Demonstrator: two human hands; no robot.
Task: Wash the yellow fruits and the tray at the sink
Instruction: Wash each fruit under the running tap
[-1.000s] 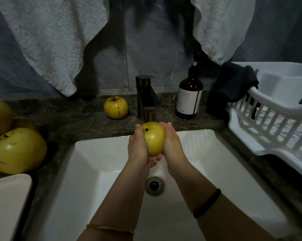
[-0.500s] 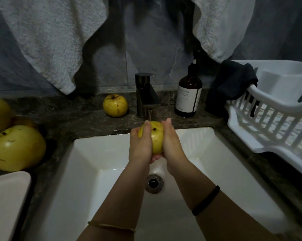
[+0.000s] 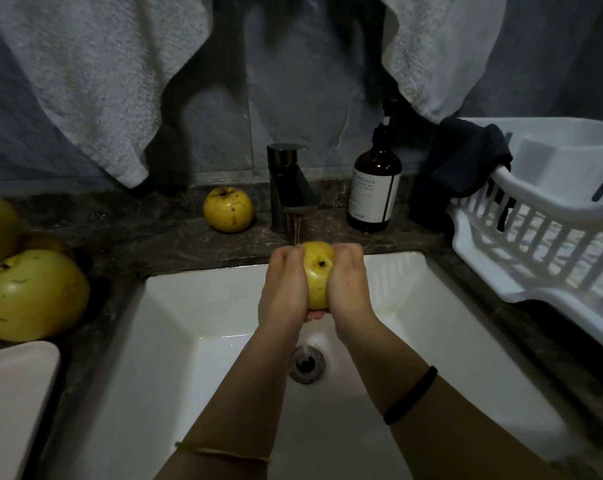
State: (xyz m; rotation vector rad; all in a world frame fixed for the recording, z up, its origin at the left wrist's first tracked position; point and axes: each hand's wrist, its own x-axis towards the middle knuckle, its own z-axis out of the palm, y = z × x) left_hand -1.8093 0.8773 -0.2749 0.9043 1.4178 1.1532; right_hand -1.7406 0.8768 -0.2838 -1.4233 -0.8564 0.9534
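Two hands: the left hand [image 3: 284,285] and the right hand [image 3: 348,282] clasp one yellow fruit [image 3: 317,275] between them; fingers of both are curled round its sides; its dark stalk pit faces up
Where it is: over the far end of the white sink [image 3: 206,306], directly under the spout; a thin stream of water [image 3: 296,230] lands on its top
Tap: a dark tap [image 3: 291,183] stands on the counter [image 3: 137,237] at the sink's back edge
Drain: a round metal drain [image 3: 307,363] in the basin floor, below the hands and nearer to me
Forearms: a black band [image 3: 411,396] on the right one; a thin cord [image 3: 224,453] on the left
Other fruit: a spotted fruit [image 3: 228,209] sits on the dark stone just left of the tap; large fruits [image 3: 30,294] are heaped at the far left edge
Tray: a white tray [image 3: 12,393] shows only a corner at lower left, beside the sink and just in front of the heap
Right side: a brown pump bottle [image 3: 374,188] stands right of the tap; a dark cloth [image 3: 466,161] hangs over the rim of a white slatted rack [image 3: 542,237]
Wall: one pale towel [image 3: 95,74] hangs at the left; a second towel [image 3: 442,46] hangs above the bottle
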